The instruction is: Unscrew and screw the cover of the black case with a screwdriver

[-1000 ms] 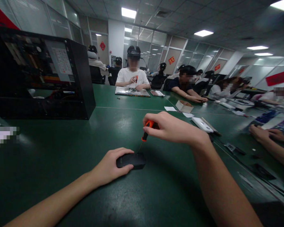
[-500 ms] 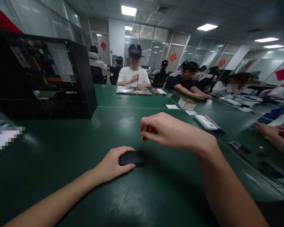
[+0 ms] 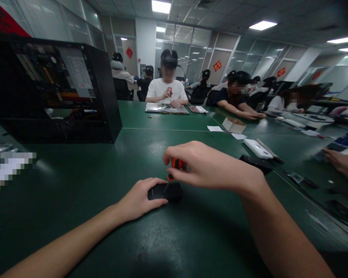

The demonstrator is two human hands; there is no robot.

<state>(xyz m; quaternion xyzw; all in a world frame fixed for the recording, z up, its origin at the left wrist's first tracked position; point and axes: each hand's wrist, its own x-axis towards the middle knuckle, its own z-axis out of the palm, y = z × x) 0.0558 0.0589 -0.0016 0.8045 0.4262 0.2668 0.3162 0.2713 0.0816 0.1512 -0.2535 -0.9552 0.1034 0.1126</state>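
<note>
A small black box-shaped device [image 3: 173, 192] lies on the green table [image 3: 98, 170]; its exact kind is not clear. My left hand [image 3: 142, 197] grips it from the left, thumb along the near side and fingers along the far side. Above it, my right hand [image 3: 194, 164] is closed around the red-and-black handle of a screwdriver [image 3: 176, 163]. The thin shaft slants down to the left, and its tip is at the device's top face. Whether the tip sits in a screw is too small to tell.
An open black computer case [image 3: 104, 92] stands at the left. Farther right are a cardboard box [image 3: 234, 125], a white device [image 3: 258, 149] and a dark object [image 3: 256, 164] behind my right wrist. Across the table a person in white [image 3: 166, 90] works on a flat panel [image 3: 166, 108].
My right hand has moved slightly left and down, bringing the screwdriver's tip from the device's far edge onto its top. My left hand keeps its grip. The view has shifted a little.
</note>
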